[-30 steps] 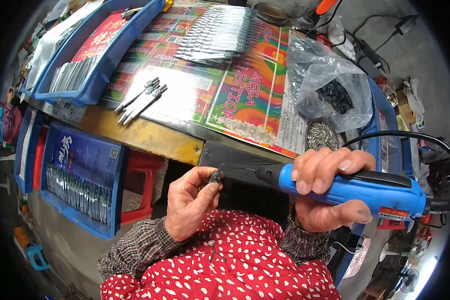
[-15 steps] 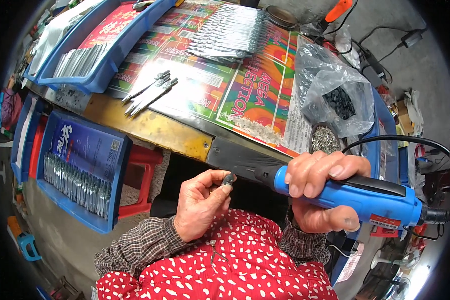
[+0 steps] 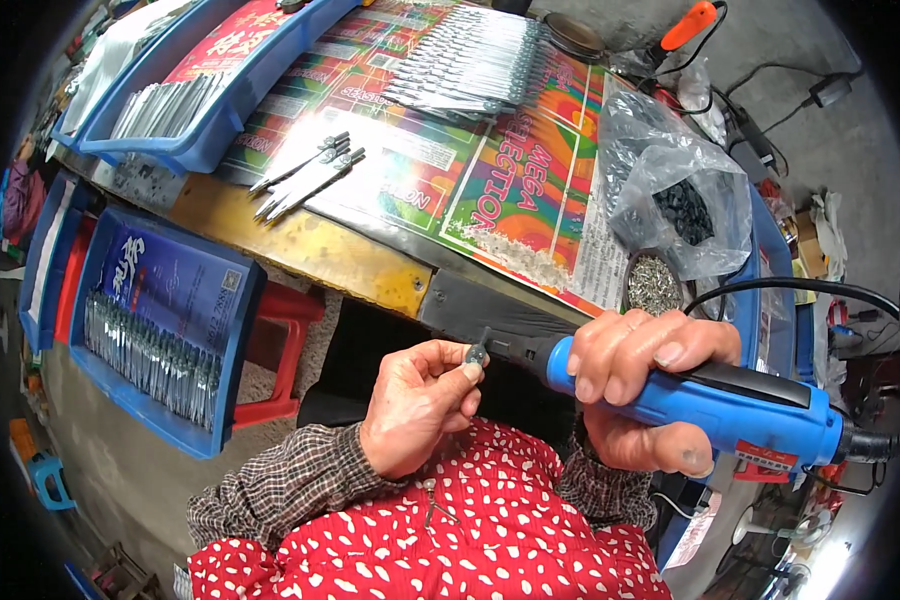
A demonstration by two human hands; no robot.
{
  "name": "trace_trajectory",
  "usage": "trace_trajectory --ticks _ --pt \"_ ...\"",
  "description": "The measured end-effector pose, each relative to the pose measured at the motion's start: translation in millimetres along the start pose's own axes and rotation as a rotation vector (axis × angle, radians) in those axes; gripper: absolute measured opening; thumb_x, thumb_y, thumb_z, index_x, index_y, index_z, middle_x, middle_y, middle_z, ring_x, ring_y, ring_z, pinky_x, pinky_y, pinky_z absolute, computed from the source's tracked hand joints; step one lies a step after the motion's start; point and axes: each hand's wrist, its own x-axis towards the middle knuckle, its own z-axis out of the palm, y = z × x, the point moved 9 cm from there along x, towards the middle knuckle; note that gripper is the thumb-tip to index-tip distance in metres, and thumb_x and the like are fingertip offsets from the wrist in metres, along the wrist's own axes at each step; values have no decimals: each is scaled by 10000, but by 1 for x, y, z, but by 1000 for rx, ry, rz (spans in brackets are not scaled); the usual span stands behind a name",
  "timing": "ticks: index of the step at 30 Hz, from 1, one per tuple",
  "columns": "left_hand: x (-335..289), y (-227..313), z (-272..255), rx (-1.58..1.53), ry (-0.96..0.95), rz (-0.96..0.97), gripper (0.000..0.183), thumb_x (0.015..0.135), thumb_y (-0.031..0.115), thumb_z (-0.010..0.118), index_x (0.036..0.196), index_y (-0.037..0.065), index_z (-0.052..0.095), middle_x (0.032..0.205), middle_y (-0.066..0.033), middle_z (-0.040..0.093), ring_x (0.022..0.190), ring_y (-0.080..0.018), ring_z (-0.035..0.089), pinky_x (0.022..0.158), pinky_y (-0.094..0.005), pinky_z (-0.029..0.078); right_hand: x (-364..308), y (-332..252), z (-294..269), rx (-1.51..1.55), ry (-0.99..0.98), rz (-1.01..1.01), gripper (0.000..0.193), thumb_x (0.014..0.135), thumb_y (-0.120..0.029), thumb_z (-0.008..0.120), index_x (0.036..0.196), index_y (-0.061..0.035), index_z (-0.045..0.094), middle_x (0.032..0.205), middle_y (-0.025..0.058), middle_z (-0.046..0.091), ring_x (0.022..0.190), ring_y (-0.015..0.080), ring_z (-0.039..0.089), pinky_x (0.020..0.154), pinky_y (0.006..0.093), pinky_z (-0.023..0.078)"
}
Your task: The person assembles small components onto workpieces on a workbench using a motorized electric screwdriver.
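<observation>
A blue and black electric screwdriver (image 3: 750, 415) is wrapped in my right hand (image 3: 645, 370), its cord trailing to the right and its dark nose pointing left. My left hand (image 3: 415, 405) is closed in a pinch, thumb and forefinger on a small dark rounded piece (image 3: 476, 355). That piece is right at the screwdriver's tip; whether they touch I cannot tell. Its far side and what lies under my fingers are hidden. Several slender silver pieces with dark ends (image 3: 310, 185) lie on the table ahead of my left hand.
A large pile of similar silver pieces (image 3: 470, 65) lies farther back. Beyond my right hand sit a bowl of small metal parts (image 3: 653, 283) and a clear plastic bag (image 3: 635, 190) with black bits. Blue trays (image 3: 245, 370) stand at left, one above a red stool (image 3: 285, 360).
My left hand has moved slightly right and up, bringing the small dark piece closer to the screwdriver's tip, and the piece has turned. My right hand has stayed nearly still.
</observation>
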Motion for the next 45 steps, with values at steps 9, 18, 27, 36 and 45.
trace_trajectory --ticks 9,18,27,36,45 --pt "3 -1 -4 89 65 62 99 866 86 553 870 -12 546 611 -16 539 473 -35 453 403 -157 356 1 0 3 21 -10 7 583 754 -526 608 963 -25 395 661 56 486 524 161 511 506 308 446" --pt "2 -1 -4 98 74 123 91 859 73 560 887 -14 552 613 -5 543 482 -29 464 410 -152 365 1 0 5 177 -66 44 637 648 -410 750 1002 4 420 710 119 537 579 213 533 543 360 459" --pt "-3 3 -4 95 33 141 98 849 21 532 934 -23 550 665 -2 534 517 -37 475 435 -164 371 0 0 1 138 -18 45 618 673 -422 733 998 0 419 708 106 533 575 201 534 543 345 463" --pt "6 -2 -4 31 59 38 85 851 71 567 837 -8 540 607 -20 536 475 -42 461 401 -167 358 -1 -1 2 123 9 53 619 679 -448 715 989 -7 410 690 93 524 568 196 529 538 342 458" --pt "8 0 -7 80 107 112 109 850 87 577 816 -9 538 594 -20 547 455 -39 464 380 -162 351 0 2 5 134 -9 53 627 665 -451 722 984 -9 412 688 94 524 564 199 527 538 347 454"
